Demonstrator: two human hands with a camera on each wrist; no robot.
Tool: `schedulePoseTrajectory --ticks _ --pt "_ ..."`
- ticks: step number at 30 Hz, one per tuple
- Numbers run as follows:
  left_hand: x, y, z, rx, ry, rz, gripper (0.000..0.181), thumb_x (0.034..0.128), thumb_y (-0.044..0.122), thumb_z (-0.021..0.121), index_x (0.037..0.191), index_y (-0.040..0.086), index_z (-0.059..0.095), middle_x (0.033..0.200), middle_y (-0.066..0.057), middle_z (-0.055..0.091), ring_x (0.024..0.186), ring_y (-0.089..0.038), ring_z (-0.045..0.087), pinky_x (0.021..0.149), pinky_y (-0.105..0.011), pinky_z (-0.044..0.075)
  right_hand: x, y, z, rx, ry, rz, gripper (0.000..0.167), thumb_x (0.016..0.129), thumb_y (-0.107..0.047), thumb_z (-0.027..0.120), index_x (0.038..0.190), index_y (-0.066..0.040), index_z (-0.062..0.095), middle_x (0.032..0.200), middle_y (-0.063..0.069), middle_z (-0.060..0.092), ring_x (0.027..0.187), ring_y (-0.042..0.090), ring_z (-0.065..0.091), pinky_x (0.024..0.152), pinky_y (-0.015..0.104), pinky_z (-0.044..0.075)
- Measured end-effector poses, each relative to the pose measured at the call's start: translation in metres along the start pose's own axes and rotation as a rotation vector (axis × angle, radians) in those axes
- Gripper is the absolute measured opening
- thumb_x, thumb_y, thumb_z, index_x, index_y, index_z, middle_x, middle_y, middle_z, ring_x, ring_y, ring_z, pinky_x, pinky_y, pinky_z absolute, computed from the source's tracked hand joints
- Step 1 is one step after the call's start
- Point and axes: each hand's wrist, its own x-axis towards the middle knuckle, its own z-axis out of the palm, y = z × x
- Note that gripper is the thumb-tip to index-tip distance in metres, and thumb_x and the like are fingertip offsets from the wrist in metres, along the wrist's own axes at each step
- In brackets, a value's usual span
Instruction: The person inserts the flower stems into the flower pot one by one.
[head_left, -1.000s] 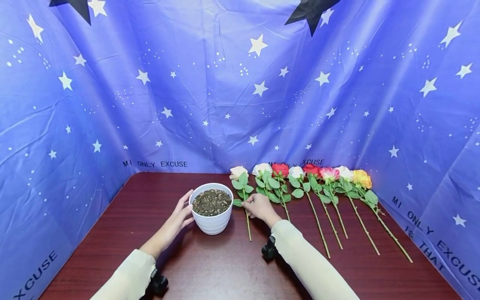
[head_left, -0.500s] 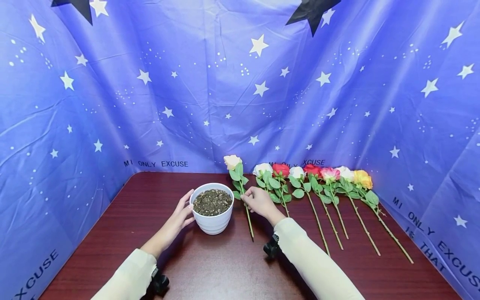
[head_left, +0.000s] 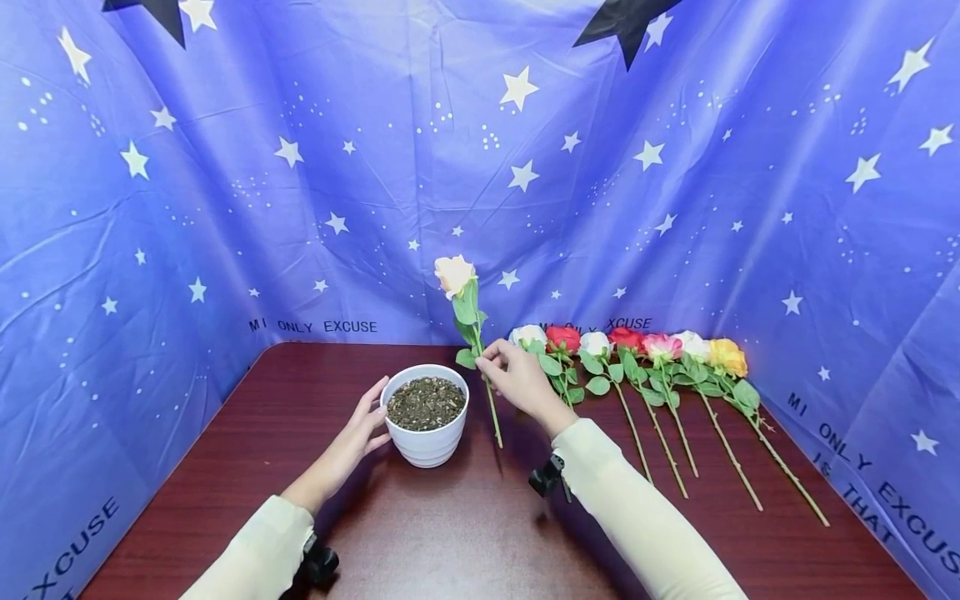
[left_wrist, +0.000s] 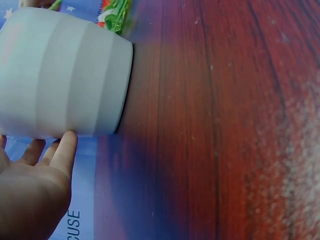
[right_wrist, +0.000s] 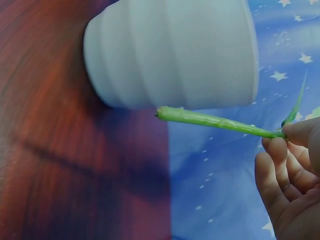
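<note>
A white ribbed flowerpot (head_left: pixel 425 446) full of dark soil (head_left: pixel 426 404) stands on the table in the head view. My left hand (head_left: pixel 363 429) rests its outstretched fingertips against the pot's left side; in the left wrist view the fingers (left_wrist: pixel 65 152) touch the pot wall (left_wrist: pixel 75 75). My right hand (head_left: pixel 522 382) pinches the green stem of a cream-peach rose (head_left: pixel 455 277) between thumb and fingers, right of the pot. The rose is raised off the table, bloom up and leaning left. In the right wrist view the stem's cut end (right_wrist: pixel 162 113) hangs free beside the pot.
Several roses lie in a row on the right of the table, among them a red rose (head_left: pixel 562 339), a pink rose (head_left: pixel 663 347) and a yellow rose (head_left: pixel 727 357). A blue star-printed cloth (head_left: pixel 420 167) hangs around the dark red wooden table (head_left: pixel 450 533).
My right hand has lifted the cream-peach rose from the table, and it now stands more upright with its bloom higher and further left. The left hand and pot have stayed put.
</note>
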Motion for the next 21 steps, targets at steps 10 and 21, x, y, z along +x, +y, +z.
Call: schedulePoseTrajectory --ticks 10,21 --pt "-0.002 0.003 0.003 -0.012 -0.004 -0.004 0.061 0.1083 0.027 0.038 0.162 0.020 0.009 0.158 -0.022 0.015 0.142 -0.039 0.026 0.113 -0.056 0.031 0.006 -0.029 -0.009 0.079 0.081 -0.126 0.009 0.100 -0.019 0.064 0.100 -0.011 0.064 0.074 0.000 0.065 0.058 0.017 0.062 0.056 0.031 0.056" --pt "-0.003 0.004 0.003 -0.018 -0.010 0.012 0.061 0.1085 0.027 0.037 0.162 0.019 0.009 0.158 -0.022 0.015 0.142 -0.038 0.023 0.113 -0.057 0.030 0.013 -0.057 -0.005 0.167 0.123 -0.223 0.010 0.100 -0.022 0.064 0.102 -0.012 0.062 0.075 -0.001 0.064 0.060 0.023 0.063 0.058 0.032 0.056"
